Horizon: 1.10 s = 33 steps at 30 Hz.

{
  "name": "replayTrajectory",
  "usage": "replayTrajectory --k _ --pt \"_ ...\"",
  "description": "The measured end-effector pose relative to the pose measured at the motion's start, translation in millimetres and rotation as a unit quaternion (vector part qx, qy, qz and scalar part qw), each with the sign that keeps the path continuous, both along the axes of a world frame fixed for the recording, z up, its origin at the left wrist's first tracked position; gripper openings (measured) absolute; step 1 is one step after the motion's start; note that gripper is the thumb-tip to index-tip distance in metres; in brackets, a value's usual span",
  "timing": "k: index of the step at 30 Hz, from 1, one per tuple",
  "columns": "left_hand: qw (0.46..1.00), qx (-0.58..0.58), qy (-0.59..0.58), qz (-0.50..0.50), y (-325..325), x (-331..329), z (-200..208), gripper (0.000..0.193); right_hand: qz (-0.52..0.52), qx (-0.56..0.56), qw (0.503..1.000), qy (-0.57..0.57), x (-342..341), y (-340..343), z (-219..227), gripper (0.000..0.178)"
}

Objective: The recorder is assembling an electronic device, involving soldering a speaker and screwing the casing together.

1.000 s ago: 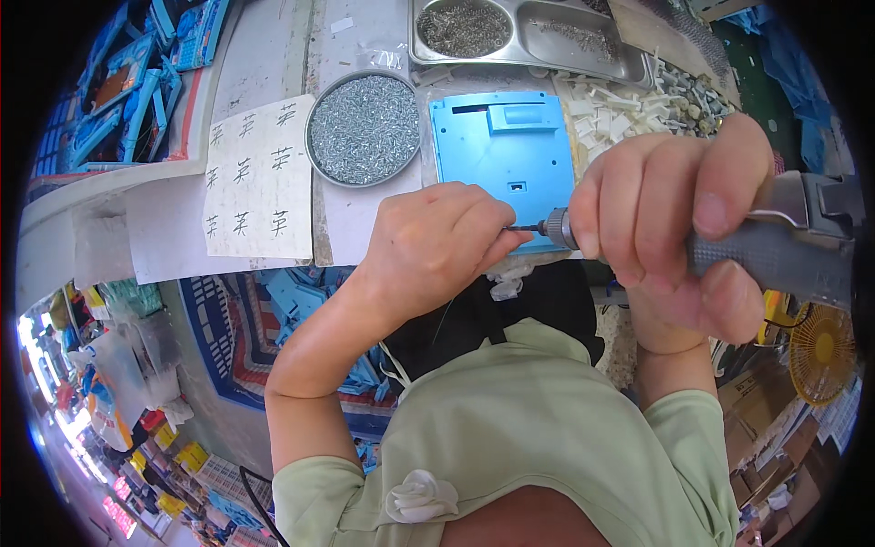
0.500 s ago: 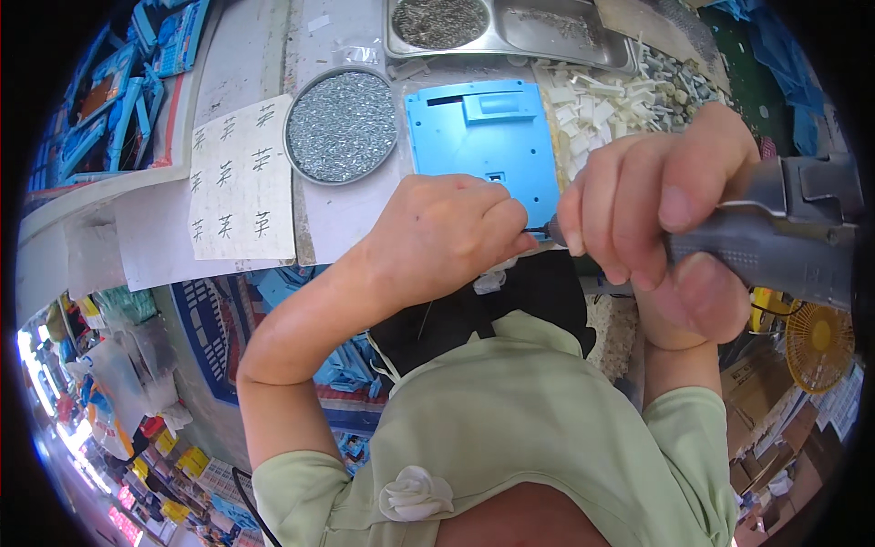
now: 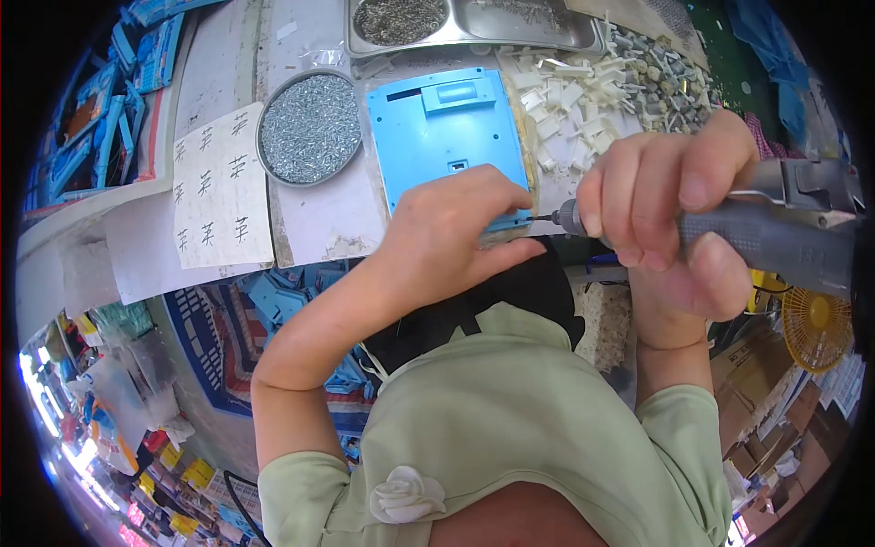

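A round dish (image 3: 310, 184) holds small silvery pieces (image 3: 310, 128); a steel tray (image 3: 547, 36), loose metal parts (image 3: 398, 20). The blue panel (image 3: 456, 132) lies partly beneath the unclenched left hand (image 3: 456, 223); the right hand (image 3: 670, 205) grasps a screwdriver (image 3: 775, 232) beside it.

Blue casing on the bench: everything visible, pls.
The blue casing is a flat, roughly square panel, apparently plastic, lying on the bench. Its upper face has a raised block, a dark slot, a small opening and small round holes. The left hand covers part of its near edge; a driver bit points at its near right corner, contact unclear.
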<state>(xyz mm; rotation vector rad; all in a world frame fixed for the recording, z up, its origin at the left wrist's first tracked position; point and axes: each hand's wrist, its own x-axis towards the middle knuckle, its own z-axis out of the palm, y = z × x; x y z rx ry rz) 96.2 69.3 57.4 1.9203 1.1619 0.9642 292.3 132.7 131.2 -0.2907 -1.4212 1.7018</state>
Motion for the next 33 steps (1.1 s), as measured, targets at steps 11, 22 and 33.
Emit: replayTrajectory --k 11,22,33 --pt "0.999 0.015 0.043 0.028 -7.4 2.0 -10.9 0.019 0.029 0.055 0.998 0.018 -0.1 3.4 5.9 0.028" --pt "0.975 0.138 0.107 0.140 9.8 -47.1 -15.1 0.018 -0.085 -0.061 0.991 -0.088 -6.6 -27.6 -20.7 0.032" --pt "0.974 0.170 0.132 0.070 3.8 -44.4 -35.5 0.014 -0.006 0.064 0.988 -0.140 -12.4 -20.8 -36.6 0.033"
